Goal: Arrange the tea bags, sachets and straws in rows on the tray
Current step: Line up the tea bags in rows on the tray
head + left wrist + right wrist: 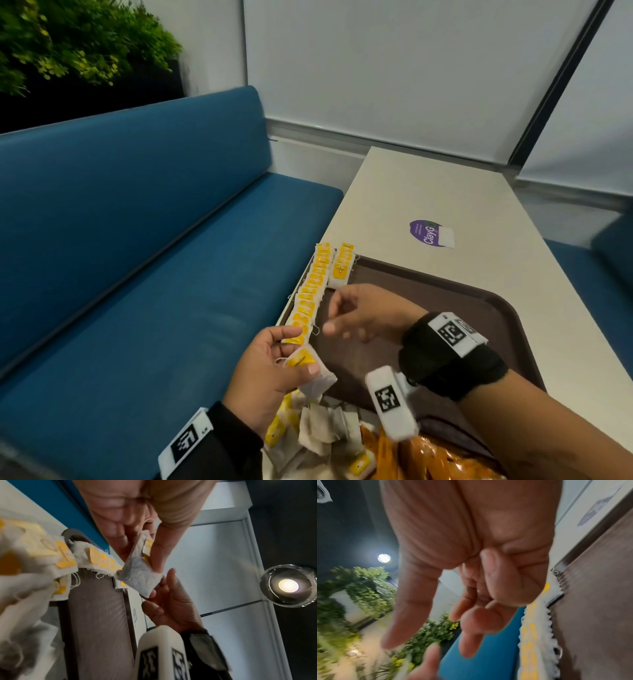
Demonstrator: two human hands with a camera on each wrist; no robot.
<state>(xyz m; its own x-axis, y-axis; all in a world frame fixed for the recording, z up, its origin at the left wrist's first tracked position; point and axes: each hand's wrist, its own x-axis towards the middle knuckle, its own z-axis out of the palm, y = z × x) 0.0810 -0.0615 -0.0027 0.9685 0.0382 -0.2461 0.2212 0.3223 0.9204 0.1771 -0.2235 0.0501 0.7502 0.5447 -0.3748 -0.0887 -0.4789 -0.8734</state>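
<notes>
Teabag (310, 371) between left fingers (313, 369)

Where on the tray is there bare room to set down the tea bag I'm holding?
The brown tray is bare across its middle and right, between the short second row and the right rim. The left edge is crowded by the long row of tea bags; the near end is heaped with loose tea bags and orange sachets.

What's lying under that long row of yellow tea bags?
The row of tea bags lies along the brown tray's left edge, on its rim. The bags cover whatever is directly beneath.
</notes>
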